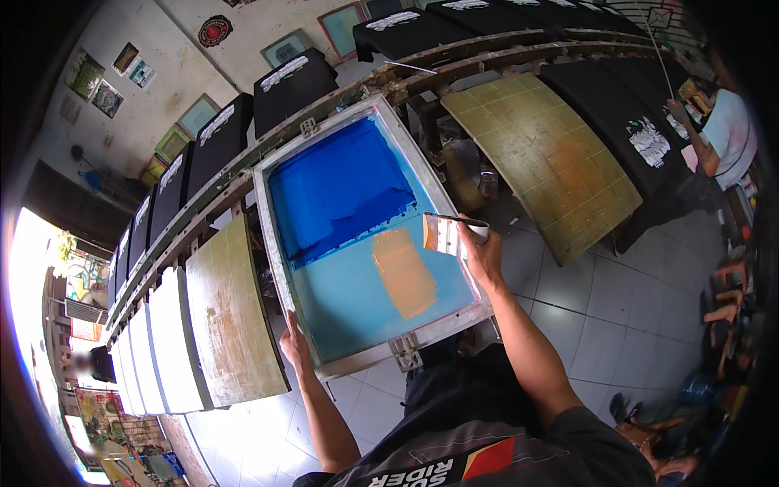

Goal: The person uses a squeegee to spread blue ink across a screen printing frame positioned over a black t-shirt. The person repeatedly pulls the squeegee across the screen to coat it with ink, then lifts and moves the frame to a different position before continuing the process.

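A screen-printing frame (269, 219) lies tilted in front of me, its pale wooden border around light blue mesh. Dark blue ink or emulsion (341, 187) covers the far part of the mesh, and a peach-orange ink patch (403, 276) lies in the nearer part. My left hand (294, 345) is closed on the frame's left border near its lower corner. With my right hand (484, 258) I grip a short, wide squeegee (442, 235), whitish and smeared with orange, above the right side of the mesh. Its lower edge is partly hard to make out.
A stained printing board (548, 154) stands to the right, another board (231, 312) to the left. Black shirts (296, 85) with white prints lie along the far rail (243, 158). Near a black shirt at right stands another person (726, 134). Several people's limbs show at lower right.
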Available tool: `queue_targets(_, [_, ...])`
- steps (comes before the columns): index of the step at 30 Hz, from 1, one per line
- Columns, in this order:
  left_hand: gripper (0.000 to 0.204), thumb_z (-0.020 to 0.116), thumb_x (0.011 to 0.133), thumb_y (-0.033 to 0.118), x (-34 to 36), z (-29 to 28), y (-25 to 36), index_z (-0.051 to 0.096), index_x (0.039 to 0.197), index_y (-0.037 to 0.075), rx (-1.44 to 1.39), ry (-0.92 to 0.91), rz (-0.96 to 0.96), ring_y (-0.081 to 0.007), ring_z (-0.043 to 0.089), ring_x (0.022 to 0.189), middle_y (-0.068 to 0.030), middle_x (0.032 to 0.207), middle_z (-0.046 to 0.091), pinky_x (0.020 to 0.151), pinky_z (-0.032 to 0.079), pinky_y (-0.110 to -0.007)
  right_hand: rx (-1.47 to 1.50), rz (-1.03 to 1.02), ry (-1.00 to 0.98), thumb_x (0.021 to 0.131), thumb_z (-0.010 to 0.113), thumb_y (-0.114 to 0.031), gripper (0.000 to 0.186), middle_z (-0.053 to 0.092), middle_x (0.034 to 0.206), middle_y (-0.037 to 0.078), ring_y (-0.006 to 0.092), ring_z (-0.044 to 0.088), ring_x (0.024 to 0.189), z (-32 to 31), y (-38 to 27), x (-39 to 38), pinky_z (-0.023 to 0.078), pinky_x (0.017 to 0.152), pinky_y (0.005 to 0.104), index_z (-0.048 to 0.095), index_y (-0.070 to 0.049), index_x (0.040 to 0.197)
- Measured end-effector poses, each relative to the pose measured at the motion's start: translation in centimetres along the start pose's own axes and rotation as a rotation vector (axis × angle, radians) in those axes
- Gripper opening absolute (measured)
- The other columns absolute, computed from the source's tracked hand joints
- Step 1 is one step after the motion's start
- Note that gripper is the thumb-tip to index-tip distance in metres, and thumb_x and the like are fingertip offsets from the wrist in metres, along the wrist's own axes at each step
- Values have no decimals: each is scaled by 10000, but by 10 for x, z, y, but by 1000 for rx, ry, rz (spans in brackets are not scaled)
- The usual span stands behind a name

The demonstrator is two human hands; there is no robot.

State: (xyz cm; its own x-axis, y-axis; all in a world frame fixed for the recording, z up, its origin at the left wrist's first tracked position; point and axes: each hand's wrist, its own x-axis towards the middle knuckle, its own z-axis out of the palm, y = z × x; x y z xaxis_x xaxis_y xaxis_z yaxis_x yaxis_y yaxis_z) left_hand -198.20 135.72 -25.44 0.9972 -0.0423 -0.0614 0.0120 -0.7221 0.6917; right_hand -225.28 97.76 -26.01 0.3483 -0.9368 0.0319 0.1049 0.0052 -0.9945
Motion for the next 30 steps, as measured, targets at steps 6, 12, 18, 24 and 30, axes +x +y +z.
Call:
queue_targets(6, [880,572,902,784,-3,1,1,508,557,-23,-15,18,-62,-170,373,523,-54,505,365,521,287,-400,-19,-3,-24,955,753,-325,480,762,1002,116,133,687,925,0,-5,-1,544,818,309,703,76,1215])
queue_targets(12, [854,571,902,770,-3,-4,4,637,696,-56,45,14,-125,-270,536,596,-150,591,542,635,450,-471,-43,-76,-30,966,732,-284,441,759,1037,123,173,697,965,1,0,4,543,853,333,703,74,1221])
queue_targets(18, [844,571,885,783,-8,-9,24,724,848,-46,31,10,-201,-395,683,782,-237,765,690,769,520,-470,9,-6,-18,968,735,-304,463,727,1151,163,219,693,1027,-6,28,9,539,888,365,685,99,1190])
queue_targets(24, [872,598,860,802,-11,-14,15,677,756,-60,41,34,-223,-306,637,678,-196,662,631,691,493,-456,58,-41,73,958,749,-357,531,718,1141,205,247,699,1006,8,15,0,554,830,380,656,132,1144])
queue_targets(30, [870,576,864,810,-13,-15,18,691,815,-51,18,33,-224,-361,672,759,-243,738,662,738,511,-483,-3,-57,42,977,717,-364,538,712,1152,219,260,708,994,13,-5,-7,557,824,386,650,136,1167])
